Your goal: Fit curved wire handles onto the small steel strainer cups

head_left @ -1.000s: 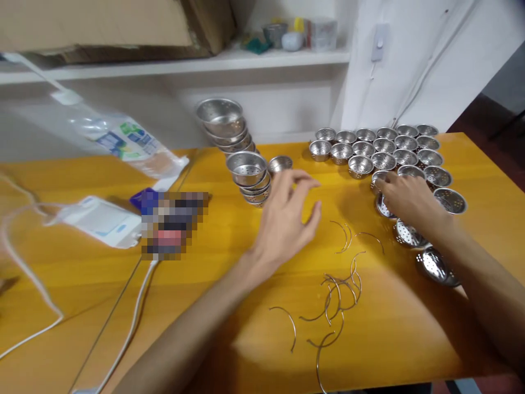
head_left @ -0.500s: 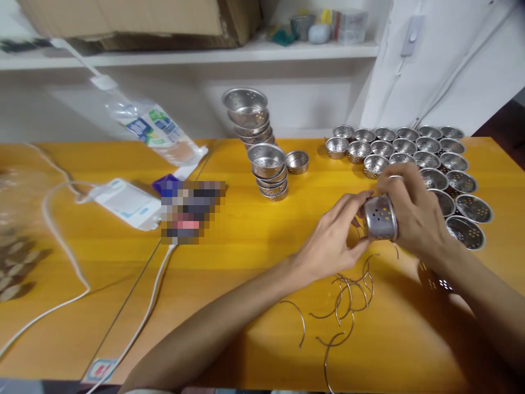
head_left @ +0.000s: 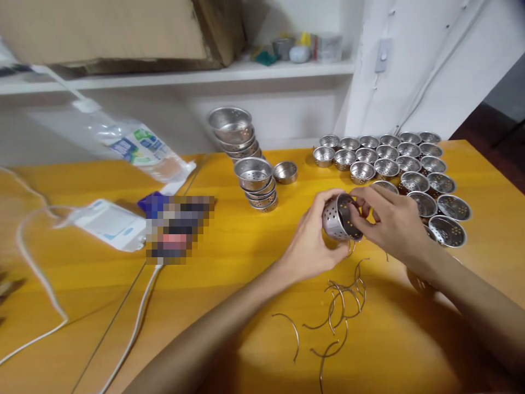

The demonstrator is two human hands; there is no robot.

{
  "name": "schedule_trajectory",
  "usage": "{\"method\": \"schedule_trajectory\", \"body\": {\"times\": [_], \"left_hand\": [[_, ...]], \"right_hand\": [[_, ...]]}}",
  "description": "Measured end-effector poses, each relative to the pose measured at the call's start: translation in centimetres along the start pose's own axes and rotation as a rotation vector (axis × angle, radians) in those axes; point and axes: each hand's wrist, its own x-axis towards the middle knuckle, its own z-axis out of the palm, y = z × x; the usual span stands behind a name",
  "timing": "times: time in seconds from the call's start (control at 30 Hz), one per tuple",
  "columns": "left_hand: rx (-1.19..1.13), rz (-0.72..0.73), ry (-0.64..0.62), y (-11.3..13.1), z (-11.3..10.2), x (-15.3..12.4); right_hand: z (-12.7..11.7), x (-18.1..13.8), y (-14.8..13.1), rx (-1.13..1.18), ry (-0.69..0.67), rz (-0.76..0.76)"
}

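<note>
A small perforated metal cup (head_left: pixel 334 220) is tilted above the table, its mouth turned toward the right. My left hand (head_left: pixel 314 241) wraps round its outer side, with the thumb below. At the cup's mouth, the bent fingers of my right hand (head_left: pixel 385 219) grip the rim and reach partly inside. Whether they also pinch something small is hidden. Beneath the hands, several thin curved metal wires (head_left: pixel 340 306) lie loose on the table, some crossing each other.
Several like cups stand in rows (head_left: pixel 386 168) at the back right. Two leaning stacks, a nearer stack (head_left: pixel 254 175) and a taller stack (head_left: pixel 230 125), rise beside a single cup (head_left: pixel 286 172). Leftward are a bottle (head_left: pixel 143 145), a white device (head_left: pixel 109 224) and a cable (head_left: pixel 135 328).
The cup has moved left in view and turned so its mouth faces right. My left hand has closed round it, while my right hand has shifted from its side to its mouth.
</note>
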Motion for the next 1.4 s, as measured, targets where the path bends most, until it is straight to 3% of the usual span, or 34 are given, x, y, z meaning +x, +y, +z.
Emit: {"method": "schedule_trajectory", "body": {"times": [0.13, 0.23, 0.3, 0.43, 0.53, 0.83, 1.03, 1.13, 1.23, 1.4], "left_hand": [[0.028, -0.027, 0.018, -0.4, 0.8, -0.3], [0.081, 0.01, 0.041, -1.0, 0.9, -0.2], [0.183, 0.101, 0.067, -1.3, 0.7, -0.1], [0.433, 0.297, 0.127, -1.5, 0.3, -0.2], [0.509, 0.324, 0.12, -1.3, 0.1, -0.3], [0.522, 0.413, 0.057, 0.0, -2.1, 0.8], [0.464, 0.402, -0.007, 0.2, -2.9, 0.9], [0.439, 0.302, 0.121, 0.6, -3.9, 1.5], [0.529, 0.153, 0.341, 0.9, -6.5, 2.6], [0.718, -0.014, 0.536, -0.7, -11.2, 4.0]], "right_hand": [[0.4, -0.5, 0.0, -0.096, -0.065, -0.05], [-0.2, -0.3, -0.6, 0.033, -0.026, 0.079], [-0.7, 0.1, -1.0, 0.3, -0.052, 0.235], [-0.7, 0.7, -1.6, 1.084, -0.361, 0.397], [0.0, 0.6, -1.9, 1.308, -0.464, 0.456], [1.6, -0.3, -0.2, 1.229, -0.402, 0.283], [2.9, -0.4, -0.2, 1.232, -0.289, 0.32], [0.8, 0.1, -0.1, 1.235, -0.266, 0.36], [-0.9, -1.1, 0.5, 1.08, -0.241, 0.247], [0.7, -5.2, -0.2, 0.345, -0.478, -0.163]]}}
